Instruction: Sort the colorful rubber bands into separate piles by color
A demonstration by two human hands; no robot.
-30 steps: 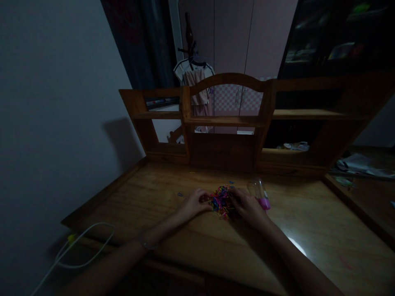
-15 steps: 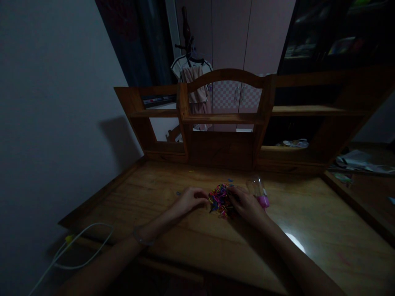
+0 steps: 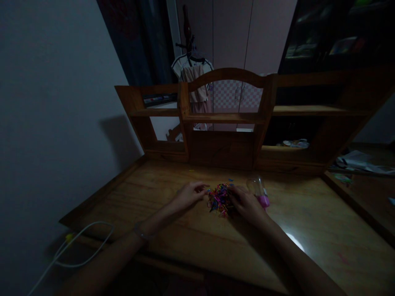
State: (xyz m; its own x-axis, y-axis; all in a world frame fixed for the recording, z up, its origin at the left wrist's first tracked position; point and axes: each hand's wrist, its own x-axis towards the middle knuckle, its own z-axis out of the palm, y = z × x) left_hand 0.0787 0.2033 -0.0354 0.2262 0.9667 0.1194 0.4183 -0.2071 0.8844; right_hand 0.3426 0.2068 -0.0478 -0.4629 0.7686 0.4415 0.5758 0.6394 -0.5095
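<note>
Two bare hands flank one pile of small coloured clips [image 3: 220, 200], too tangled to count, which lies in the middle of one wooden desk [image 3: 138, 197]. The left hand [image 3: 189, 195] is at the pile's left edge, fingers loosely bent; whether its tips pinch a clip cannot be told. The right hand [image 3: 248, 204] curls over the right edge, and its fingertips are too dark to show any grip. Two loose clips lie beyond the pile: one blue [image 3: 231, 180], one yellow [image 3: 191, 170]. Just beside the right hand is one clear, smooth, rounded container [image 3: 256, 188] with a pink end. One thin bracelet [image 3: 142, 232] circles the left wrist. Behind stands one grained wooden shelf unit [image 3: 224, 119] in three sections, the middle one arched. One smooth white cable [image 3: 89, 263] loops at the desk's left corner.
</note>
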